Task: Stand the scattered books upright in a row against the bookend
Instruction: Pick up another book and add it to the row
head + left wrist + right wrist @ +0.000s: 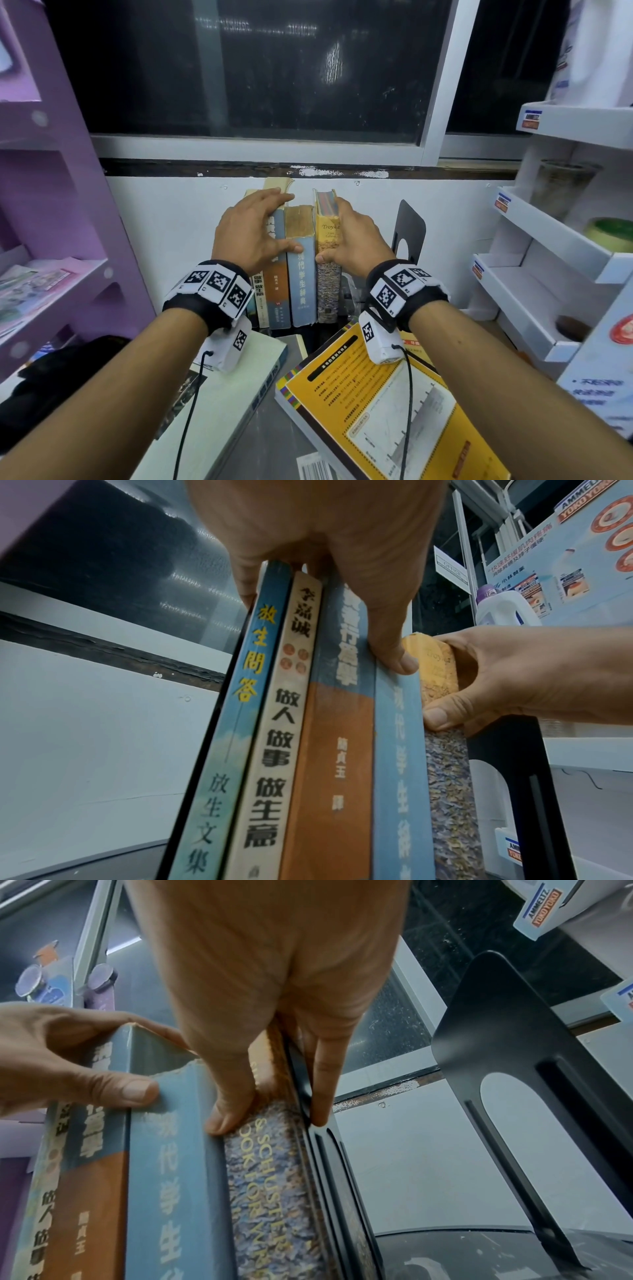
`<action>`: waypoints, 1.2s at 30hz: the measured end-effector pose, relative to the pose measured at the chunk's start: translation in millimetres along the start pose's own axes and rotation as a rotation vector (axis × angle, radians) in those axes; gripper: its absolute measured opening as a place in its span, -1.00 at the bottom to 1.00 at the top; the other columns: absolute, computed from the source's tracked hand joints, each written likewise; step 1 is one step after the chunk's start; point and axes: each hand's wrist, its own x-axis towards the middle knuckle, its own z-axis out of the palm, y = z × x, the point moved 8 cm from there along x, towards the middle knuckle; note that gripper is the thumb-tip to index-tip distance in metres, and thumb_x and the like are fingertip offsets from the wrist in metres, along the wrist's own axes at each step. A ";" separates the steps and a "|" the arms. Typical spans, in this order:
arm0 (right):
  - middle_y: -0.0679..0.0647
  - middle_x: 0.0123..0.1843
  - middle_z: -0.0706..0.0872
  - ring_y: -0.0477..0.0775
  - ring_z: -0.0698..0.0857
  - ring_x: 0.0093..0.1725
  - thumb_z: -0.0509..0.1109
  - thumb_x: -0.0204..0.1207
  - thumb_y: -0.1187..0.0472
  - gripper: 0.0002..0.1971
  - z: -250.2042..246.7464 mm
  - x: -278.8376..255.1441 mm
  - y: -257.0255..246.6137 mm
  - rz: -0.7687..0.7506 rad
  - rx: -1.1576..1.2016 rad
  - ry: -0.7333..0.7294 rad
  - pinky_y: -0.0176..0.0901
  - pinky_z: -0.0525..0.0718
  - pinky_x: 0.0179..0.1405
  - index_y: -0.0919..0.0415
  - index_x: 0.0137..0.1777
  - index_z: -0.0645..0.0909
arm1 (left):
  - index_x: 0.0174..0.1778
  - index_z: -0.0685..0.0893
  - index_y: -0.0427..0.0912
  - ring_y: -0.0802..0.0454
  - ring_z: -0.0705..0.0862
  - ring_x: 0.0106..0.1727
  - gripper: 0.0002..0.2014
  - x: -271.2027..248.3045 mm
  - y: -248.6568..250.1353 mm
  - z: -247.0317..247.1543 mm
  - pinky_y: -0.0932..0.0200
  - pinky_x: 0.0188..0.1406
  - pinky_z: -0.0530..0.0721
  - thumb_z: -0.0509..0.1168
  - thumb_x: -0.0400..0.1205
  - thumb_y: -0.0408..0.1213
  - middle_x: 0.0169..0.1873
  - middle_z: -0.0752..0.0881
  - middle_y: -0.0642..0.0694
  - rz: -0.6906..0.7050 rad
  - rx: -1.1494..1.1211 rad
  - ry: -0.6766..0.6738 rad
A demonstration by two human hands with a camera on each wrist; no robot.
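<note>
From the head, the left hand (251, 233) and right hand (354, 236) are clasping the upright books (301, 263), a bookend (409, 228) standing right of them; wrist views are showing the left thumb (390, 653) pressing a blue spine (400, 777) and right fingers (322, 1085) pinching the yellow book (274, 1191).

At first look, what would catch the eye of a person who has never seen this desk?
First, the two hands at the centre: the left hand and the right hand clasp a row of upright books against the white wall. Next, a black bookend stands apart to the right of the row. In front, a yellow book and a white book lie flat on the desk.
</note>
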 end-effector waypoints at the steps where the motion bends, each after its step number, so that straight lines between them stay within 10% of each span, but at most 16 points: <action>1: 0.16 0.24 0.66 0.22 0.65 0.21 0.74 0.19 0.12 -0.04 0.3 0.5 -0.1 0.002 0.000 0.001 -0.02 0.63 0.13 0.15 0.51 0.24 | 0.45 0.52 0.12 0.02 0.48 0.46 -0.15 0.1 0.2 0.0 -0.08 0.39 0.48 0.61 0.20 0.15 0.47 0.51 0.07 0.001 -0.010 0.003; 24: 0.19 0.32 0.63 0.22 0.62 0.27 0.73 0.21 0.08 0.03 3.2 -5.8 -7.2 0.010 0.009 -0.005 0.08 0.62 0.24 0.18 0.59 0.18 | 0.48 0.46 0.07 -0.01 0.44 0.46 -0.14 1.2 -3.5 4.1 0.00 0.36 0.47 0.60 0.25 0.11 0.47 0.48 0.03 -0.008 -0.004 -0.005; 36: 0.09 0.26 0.68 0.12 0.67 0.20 0.59 0.39 0.07 -0.26 -2.0 -12.9 -13.0 0.045 0.129 -0.087 -0.02 0.63 0.22 0.09 0.52 0.32 | 0.54 0.40 -0.02 -0.08 0.39 0.50 -0.30 -6.3 -2.2 -1.6 -0.10 0.47 0.41 0.44 0.49 0.06 0.49 0.45 -0.06 0.026 0.035 -0.028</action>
